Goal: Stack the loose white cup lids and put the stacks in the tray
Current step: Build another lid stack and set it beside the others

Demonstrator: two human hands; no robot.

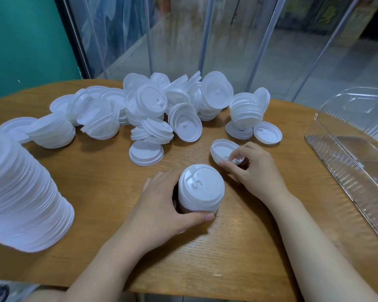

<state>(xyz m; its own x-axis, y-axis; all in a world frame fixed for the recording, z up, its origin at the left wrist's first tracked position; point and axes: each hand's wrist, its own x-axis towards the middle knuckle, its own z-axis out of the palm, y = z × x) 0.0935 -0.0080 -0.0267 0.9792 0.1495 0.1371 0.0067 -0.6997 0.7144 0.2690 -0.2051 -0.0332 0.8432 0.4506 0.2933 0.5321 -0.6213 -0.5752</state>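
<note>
Lid stack (pixel 200 190) upright mid-frame, axis vertical, gripped by my left hand (pixel 162 205); right hand (pixel 252 168) pinches tilted loose lid (pixel 224 150), probably underside up.

Even, soft daylight from the glass panels (pixel 205 40) behind the table (pixel 96 171) — shadows faint. Glare streaks the clear tray (pixel 345 153). Tall lid stack (pixel 24 192) at the table's left edge blurred, stretched — wide-angle distortion.
</note>
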